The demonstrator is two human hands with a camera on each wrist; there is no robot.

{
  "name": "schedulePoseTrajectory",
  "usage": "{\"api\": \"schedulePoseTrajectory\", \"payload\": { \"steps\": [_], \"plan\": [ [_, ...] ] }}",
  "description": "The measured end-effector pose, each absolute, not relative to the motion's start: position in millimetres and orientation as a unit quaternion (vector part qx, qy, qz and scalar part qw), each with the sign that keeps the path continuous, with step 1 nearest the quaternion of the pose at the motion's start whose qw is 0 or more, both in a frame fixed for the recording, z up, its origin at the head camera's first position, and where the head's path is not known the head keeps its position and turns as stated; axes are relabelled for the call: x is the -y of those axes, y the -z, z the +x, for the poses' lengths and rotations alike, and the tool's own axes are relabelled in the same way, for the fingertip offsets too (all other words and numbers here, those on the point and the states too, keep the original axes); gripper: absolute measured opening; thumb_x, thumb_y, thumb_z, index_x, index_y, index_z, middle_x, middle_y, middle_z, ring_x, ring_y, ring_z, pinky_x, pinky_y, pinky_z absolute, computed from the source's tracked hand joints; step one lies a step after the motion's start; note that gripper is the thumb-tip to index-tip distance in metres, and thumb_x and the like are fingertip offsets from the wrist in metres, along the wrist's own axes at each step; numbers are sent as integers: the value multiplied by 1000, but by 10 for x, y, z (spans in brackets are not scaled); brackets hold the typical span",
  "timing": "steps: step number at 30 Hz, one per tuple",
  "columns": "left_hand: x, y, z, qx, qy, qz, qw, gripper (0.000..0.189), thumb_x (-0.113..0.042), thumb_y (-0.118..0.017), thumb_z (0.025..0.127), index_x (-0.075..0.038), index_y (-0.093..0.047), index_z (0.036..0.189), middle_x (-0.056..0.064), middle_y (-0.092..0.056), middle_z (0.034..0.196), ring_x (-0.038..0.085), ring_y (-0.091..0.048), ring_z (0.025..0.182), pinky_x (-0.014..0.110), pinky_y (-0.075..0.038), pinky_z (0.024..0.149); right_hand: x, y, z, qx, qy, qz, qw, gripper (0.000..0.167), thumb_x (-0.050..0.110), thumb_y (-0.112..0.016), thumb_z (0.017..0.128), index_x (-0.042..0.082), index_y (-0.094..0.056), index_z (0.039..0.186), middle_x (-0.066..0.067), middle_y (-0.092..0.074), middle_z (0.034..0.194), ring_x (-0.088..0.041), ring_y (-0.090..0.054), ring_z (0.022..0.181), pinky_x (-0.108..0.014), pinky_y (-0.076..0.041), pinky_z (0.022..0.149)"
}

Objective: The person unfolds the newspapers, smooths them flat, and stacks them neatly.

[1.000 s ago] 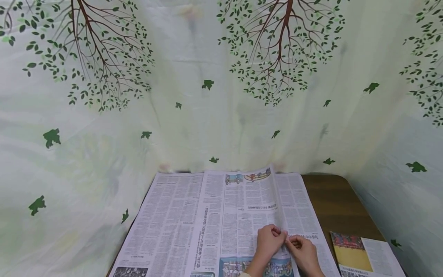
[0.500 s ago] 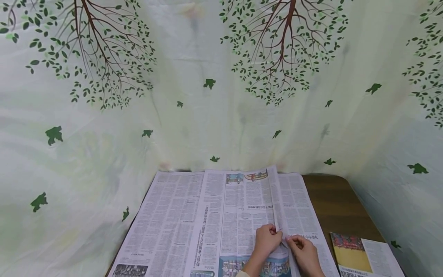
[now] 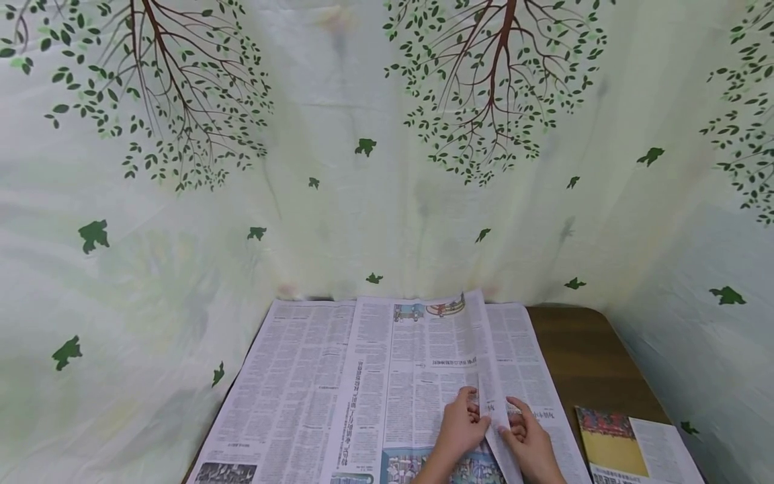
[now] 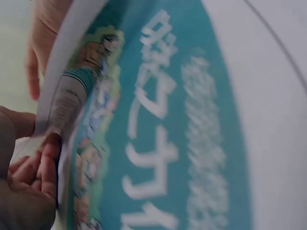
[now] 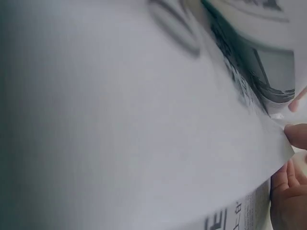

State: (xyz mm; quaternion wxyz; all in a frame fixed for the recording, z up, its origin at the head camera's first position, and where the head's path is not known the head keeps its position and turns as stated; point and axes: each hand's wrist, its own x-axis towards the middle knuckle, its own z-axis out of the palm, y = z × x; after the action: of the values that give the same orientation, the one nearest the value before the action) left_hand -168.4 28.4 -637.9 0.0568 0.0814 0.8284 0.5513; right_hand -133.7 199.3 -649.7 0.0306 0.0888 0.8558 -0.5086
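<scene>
A newspaper sheet (image 3: 417, 390) lies on top of other newspaper, with a narrow strip (image 3: 488, 363) folded along its right side. In the head view my left hand (image 3: 459, 429) holds the strip's left edge near the front, thumb on the paper and fingers curled. My right hand (image 3: 531, 444) holds the opposite edge between thumb and bent fingers. In the left wrist view, the left hand's fingers (image 4: 48, 165) and thumb pinch the paper edge beside a teal printed panel (image 4: 158, 115). A raised white part of the paper (image 5: 144, 120) fills much of the right wrist view.
More newspaper (image 3: 290, 376) covers the left and middle of the brown table (image 3: 580, 349). A folded printed paper (image 3: 617, 447) with a yellow and red picture lies at the right. A white curtain (image 3: 338, 222) with tree and leaf prints surrounds the table.
The folded strip on the newspaper's right side has grown wider and lies flatter. My hands have drawn slightly apart, and their fingers have opened out along both edges of it.
</scene>
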Motion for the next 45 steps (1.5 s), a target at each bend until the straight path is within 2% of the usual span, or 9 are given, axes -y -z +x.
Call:
{"api": "schedulePoseTrajectory", "payload": {
  "steps": [3,6,12,15,20,24,30,34,45],
  "plan": [
    [-226,6460,-1664,-835,-532,135,45,74,-16,-77,89,-12,-42,154,-3,-73,97,-4,-63,78,18,-54,75,-1984,6482,-1326,-868,491,75,26,66,9,-72,94,17,-44,154,-20,-67,128,-6,-63,72,-22,-50,64],
    [-179,6505,-1638,-842,-507,182,25,79,-18,-76,91,-18,-38,159,1,-74,107,-3,-65,87,19,-55,81,-1976,6455,-1315,-873,482,72,21,61,7,-71,94,17,-51,150,-22,-66,130,-8,-61,68,-22,-49,61],
    [-97,6517,-1601,-846,-479,234,-7,58,-17,-72,94,-12,-54,149,10,-67,133,12,-68,110,18,-55,89,-1968,6447,-1315,-882,466,65,15,47,8,-75,92,15,-65,138,-4,-63,77,-8,-52,59,-22,-44,55],
    [-64,6509,-1608,-843,-483,239,6,52,-16,-72,94,-8,-58,144,11,-64,140,14,-66,116,18,-55,90,-1975,6459,-1342,-887,458,59,17,45,8,-77,90,14,-69,133,2,-56,68,-8,-49,57,-22,-41,53],
    [-40,6503,-1624,-827,-517,214,50,54,-17,-75,92,-9,-60,143,8,-65,139,4,-66,105,18,-55,90,-2022,6474,-1407,-887,456,59,27,43,9,-81,86,13,-71,128,1,-63,72,-10,-56,60,-23,-44,53],
    [-38,6519,-1631,-808,-555,181,77,55,-15,-78,90,-12,-61,142,3,-71,125,0,-66,98,18,-54,89,-2075,6507,-1447,-880,471,58,37,46,11,-83,84,12,-70,128,1,-67,72,-11,-59,59,-24,-46,54],
    [-29,6541,-1644,-774,-608,145,98,54,-8,-77,89,-10,-62,141,0,-73,107,-3,-66,89,18,-55,85,-2120,6542,-1495,-859,505,49,62,51,18,-84,84,13,-68,132,3,-56,56,-9,-48,48,-23,-40,49],
    [-27,6544,-1652,-758,-628,142,104,56,-6,-77,88,-9,-62,142,3,-75,106,-3,-66,87,17,-55,83,-2138,6547,-1512,-851,518,45,70,52,21,-84,85,12,-67,133,5,-46,53,-7,-39,45,-22,-36,48],
    [4,6457,-1643,-697,-693,104,151,57,-1,-74,88,-9,-60,143,10,-76,112,8,-73,96,15,-55,84,-2151,6561,-1512,-846,526,45,79,55,22,-84,85,10,-65,135,4,-47,54,-7,-39,46,-23,-36,47]
  ]
}}
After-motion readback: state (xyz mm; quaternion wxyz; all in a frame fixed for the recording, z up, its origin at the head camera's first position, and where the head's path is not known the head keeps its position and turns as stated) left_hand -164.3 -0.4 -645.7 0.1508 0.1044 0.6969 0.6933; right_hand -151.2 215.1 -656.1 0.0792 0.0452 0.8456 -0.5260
